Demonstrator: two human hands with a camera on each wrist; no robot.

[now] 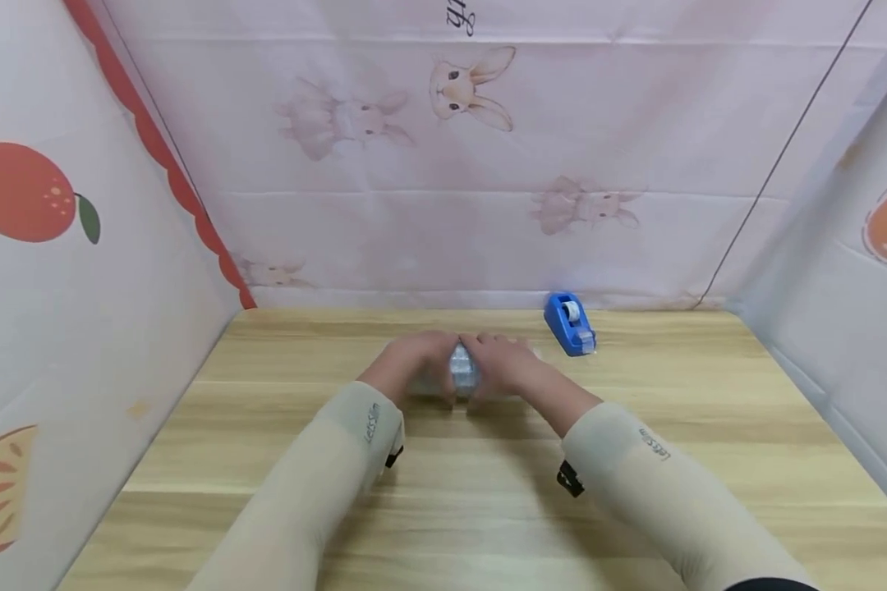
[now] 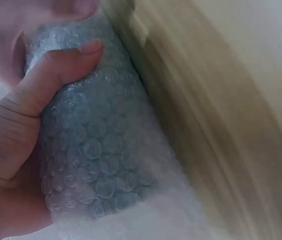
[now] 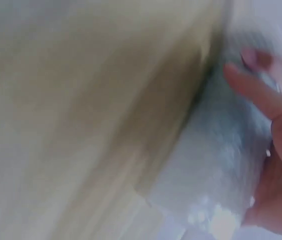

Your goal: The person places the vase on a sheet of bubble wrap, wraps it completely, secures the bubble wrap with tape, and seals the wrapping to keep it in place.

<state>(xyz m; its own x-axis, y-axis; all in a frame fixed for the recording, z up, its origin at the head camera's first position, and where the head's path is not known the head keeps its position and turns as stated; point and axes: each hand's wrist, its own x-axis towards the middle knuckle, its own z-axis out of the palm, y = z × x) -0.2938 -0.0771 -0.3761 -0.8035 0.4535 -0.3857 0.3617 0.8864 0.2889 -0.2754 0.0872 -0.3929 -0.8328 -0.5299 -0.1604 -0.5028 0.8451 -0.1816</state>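
A cylinder-shaped bundle of clear bubble wrap [image 1: 464, 369] lies crosswise near the middle of the wooden table, gripped by both hands. My left hand [image 1: 427, 358] is curled round its left part, with the thumb [image 2: 73, 65] pressed along the bubbles in the left wrist view. From the other side my right hand [image 1: 501, 366] holds it, thumb [image 3: 256, 92] across the wrap in the blurred right wrist view. The thumbs lie close together near the bundle's middle. A darker grey-green core [image 2: 103, 130] shows through the bubbles; what it is, I cannot tell. Loose wrap extends past it at one end.
A blue tape dispenser [image 1: 567, 323] with a roll of clear tape stands at the back of the table [image 1: 458, 509], right of the hands. Printed cloth walls [image 1: 443, 238] rise along the back and both sides.
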